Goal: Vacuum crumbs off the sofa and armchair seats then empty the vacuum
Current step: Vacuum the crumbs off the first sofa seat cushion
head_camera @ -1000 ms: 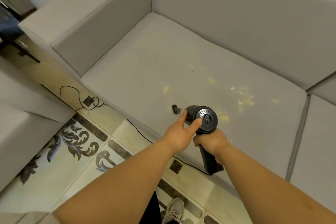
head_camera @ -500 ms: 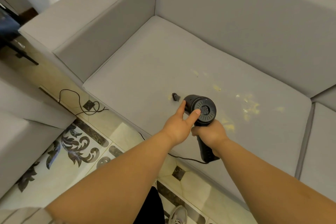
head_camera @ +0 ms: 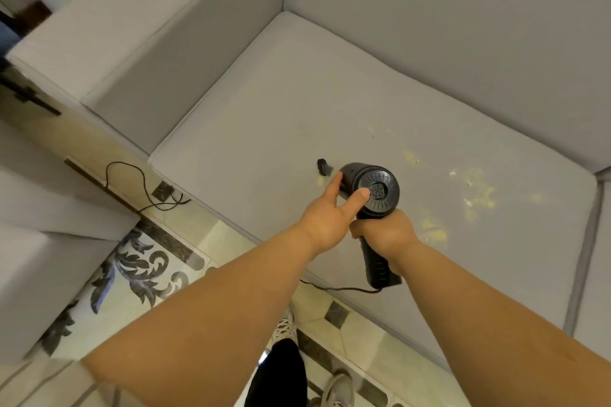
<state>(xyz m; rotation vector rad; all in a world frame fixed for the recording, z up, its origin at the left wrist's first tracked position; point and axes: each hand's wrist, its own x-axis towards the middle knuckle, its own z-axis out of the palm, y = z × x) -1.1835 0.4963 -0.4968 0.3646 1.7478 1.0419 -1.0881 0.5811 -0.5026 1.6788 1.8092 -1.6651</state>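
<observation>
A black handheld vacuum points down at the grey sofa seat, its small nozzle touching the cushion. My right hand grips the vacuum's handle from below. My left hand rests against the vacuum's round body with straight fingers, the thumb lying on the vented rear cap. Yellow crumbs are scattered on the cushion to the right of the vacuum, and one crumb lies just under the nozzle.
The sofa's left armrest and backrest enclose the seat. A second grey seat stands at the left. A black cord runs over the patterned tile floor to the vacuum. My shoes show at the bottom.
The vacuum and both hands have shifted slightly left along the cushion's front, away from the crumb patch. The grip of each hand is unchanged.
</observation>
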